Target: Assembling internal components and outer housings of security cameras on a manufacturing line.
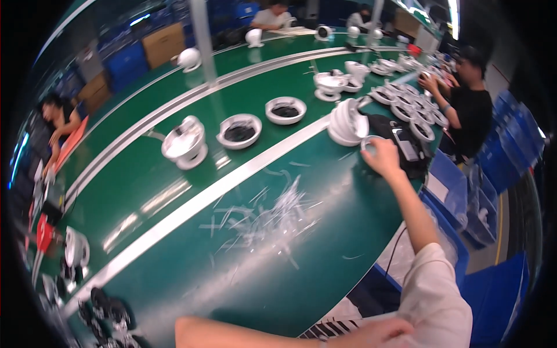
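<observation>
My right hand (383, 158) reaches forward to the right side of the table, its fingers closed round the edge of a small white ring-shaped piece (369, 142). Just beyond it stands a leaning stack of white round housings (344, 123). A dark bag (390, 129) with a grey device (406, 145) on it lies beside that hand. Across the lower edge my left forearm runs to the right, and my left hand (377, 334) is low by my right sleeve. It is blurred, and its fingers are hard to make out. Thin clear strips (272, 214) lie scattered on the green tabletop.
White ring housings with dark centres (239, 132) and a white cup-shaped unit (184, 144) stand beyond the pale rail. Many white rings (413, 107) lie before a co-worker (467, 104) at right. Black parts (104, 310) sit lower left; blue bins (470, 203) stand at right.
</observation>
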The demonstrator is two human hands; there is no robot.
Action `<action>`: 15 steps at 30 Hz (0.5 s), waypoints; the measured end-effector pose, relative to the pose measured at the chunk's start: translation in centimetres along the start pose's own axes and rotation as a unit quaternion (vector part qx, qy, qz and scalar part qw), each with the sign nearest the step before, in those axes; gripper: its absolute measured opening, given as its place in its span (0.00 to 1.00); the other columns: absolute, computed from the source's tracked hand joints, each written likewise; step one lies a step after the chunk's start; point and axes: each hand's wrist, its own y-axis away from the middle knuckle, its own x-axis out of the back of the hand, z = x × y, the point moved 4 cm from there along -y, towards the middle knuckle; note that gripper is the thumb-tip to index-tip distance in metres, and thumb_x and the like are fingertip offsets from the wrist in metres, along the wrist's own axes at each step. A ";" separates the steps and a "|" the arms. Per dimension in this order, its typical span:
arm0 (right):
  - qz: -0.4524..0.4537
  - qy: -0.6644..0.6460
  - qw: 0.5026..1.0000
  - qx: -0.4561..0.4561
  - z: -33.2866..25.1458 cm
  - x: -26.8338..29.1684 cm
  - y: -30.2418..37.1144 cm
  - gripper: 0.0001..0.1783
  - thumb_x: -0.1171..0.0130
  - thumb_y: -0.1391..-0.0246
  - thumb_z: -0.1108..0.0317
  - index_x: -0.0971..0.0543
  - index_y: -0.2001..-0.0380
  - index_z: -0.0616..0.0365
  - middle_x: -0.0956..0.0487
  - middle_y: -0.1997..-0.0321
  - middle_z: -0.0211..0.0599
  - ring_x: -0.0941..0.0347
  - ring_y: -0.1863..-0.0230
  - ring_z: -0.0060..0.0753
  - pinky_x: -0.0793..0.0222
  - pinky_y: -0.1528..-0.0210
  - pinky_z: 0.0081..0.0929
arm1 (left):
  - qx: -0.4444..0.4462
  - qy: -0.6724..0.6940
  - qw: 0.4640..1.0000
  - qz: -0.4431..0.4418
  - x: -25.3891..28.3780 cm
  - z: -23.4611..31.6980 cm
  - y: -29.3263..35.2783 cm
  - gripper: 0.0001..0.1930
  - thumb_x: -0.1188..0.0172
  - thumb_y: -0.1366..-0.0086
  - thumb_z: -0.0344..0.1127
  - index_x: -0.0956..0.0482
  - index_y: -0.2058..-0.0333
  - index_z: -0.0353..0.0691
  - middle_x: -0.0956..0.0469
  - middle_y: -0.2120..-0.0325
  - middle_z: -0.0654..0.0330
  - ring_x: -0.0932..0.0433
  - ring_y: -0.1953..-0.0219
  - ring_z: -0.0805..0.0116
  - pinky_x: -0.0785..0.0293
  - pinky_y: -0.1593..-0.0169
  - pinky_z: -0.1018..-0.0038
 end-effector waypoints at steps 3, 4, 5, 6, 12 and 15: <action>0.042 0.027 0.994 0.098 -1.5 0.9 -0.1 0.18 0.38 0.66 0.59 0.26 0.71 0.59 0.26 0.70 0.39 0.33 0.64 0.43 0.37 0.63 0.36 | 0.009 0.008 1.000 0.011 -2.2 1.8 0.1 0.21 0.38 0.53 0.38 0.36 0.64 0.34 0.30 0.70 0.52 0.29 0.63 0.63 0.33 0.59 0.71; 0.025 0.035 0.993 0.112 -2.2 1.3 -0.2 0.18 0.38 0.66 0.60 0.26 0.71 0.59 0.26 0.70 0.39 0.33 0.63 0.42 0.38 0.62 0.35 | -0.013 0.064 0.997 0.041 -2.6 1.3 0.2 0.20 0.37 0.53 0.36 0.35 0.65 0.34 0.30 0.73 0.57 0.29 0.68 0.69 0.32 0.64 0.75; 0.016 0.039 0.991 0.131 -2.8 1.1 -0.1 0.18 0.38 0.66 0.60 0.26 0.71 0.58 0.26 0.69 0.39 0.33 0.63 0.41 0.38 0.62 0.35 | -0.019 0.064 0.996 0.053 -3.0 1.0 0.3 0.20 0.37 0.53 0.36 0.35 0.65 0.34 0.30 0.73 0.57 0.29 0.68 0.69 0.32 0.64 0.75; 0.007 0.043 0.988 0.149 -3.4 1.0 0.0 0.18 0.38 0.66 0.60 0.26 0.71 0.58 0.26 0.69 0.39 0.34 0.63 0.41 0.38 0.62 0.34 | 0.009 0.140 0.989 0.056 -3.6 0.4 0.4 0.20 0.36 0.54 0.37 0.35 0.66 0.35 0.30 0.76 0.60 0.31 0.72 0.73 0.34 0.68 0.77; 0.004 0.029 0.987 0.159 -2.9 0.9 0.4 0.18 0.38 0.68 0.61 0.26 0.71 0.59 0.26 0.68 0.38 0.33 0.62 0.41 0.38 0.61 0.34 | -0.147 0.074 0.985 0.053 -5.3 3.2 1.5 0.15 0.38 0.54 0.37 0.34 0.73 0.38 0.34 0.85 0.64 0.34 0.82 0.69 0.40 0.78 0.74; 0.070 -0.002 0.993 0.094 -0.6 0.3 0.8 0.19 0.37 0.69 0.62 0.26 0.71 0.59 0.26 0.67 0.40 0.33 0.60 0.42 0.38 0.58 0.36 | -0.327 -0.098 0.939 0.028 -6.1 7.3 1.7 0.09 0.42 0.56 0.37 0.33 0.80 0.42 0.33 0.85 0.60 0.33 0.78 0.60 0.39 0.71 0.69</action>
